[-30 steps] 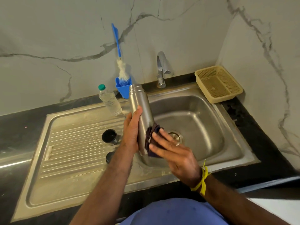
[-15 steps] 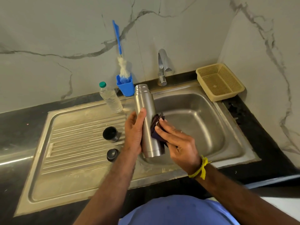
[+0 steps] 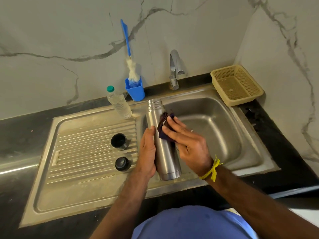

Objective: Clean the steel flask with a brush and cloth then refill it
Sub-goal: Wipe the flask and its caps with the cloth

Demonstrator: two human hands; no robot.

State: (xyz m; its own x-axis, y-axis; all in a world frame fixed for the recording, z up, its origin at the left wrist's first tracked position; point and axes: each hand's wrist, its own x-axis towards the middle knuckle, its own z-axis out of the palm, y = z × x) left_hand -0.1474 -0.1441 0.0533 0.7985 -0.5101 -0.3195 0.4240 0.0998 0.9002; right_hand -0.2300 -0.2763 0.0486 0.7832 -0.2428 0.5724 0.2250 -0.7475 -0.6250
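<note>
The steel flask (image 3: 162,144) is held tilted over the left edge of the sink basin (image 3: 215,128), its open mouth pointing away from me. My left hand (image 3: 147,150) grips its lower body from the left. My right hand (image 3: 186,142) presses a dark purple cloth (image 3: 163,125) against the flask's upper right side with straight fingers. The blue-handled bottle brush (image 3: 132,73) stands in a blue cup (image 3: 135,91) at the wall. A clear water bottle (image 3: 119,103) with a green cap stands beside it.
Two black flask caps (image 3: 119,141) (image 3: 122,163) sit on the ribbed drainboard (image 3: 82,152). The tap (image 3: 174,69) rises behind the basin. A beige plastic basket (image 3: 237,85) sits at the back right corner. Marble walls close in behind and to the right.
My right hand has slid the cloth up the flask from its lower part towards the neck. The flask and left hand stay roughly in place.
</note>
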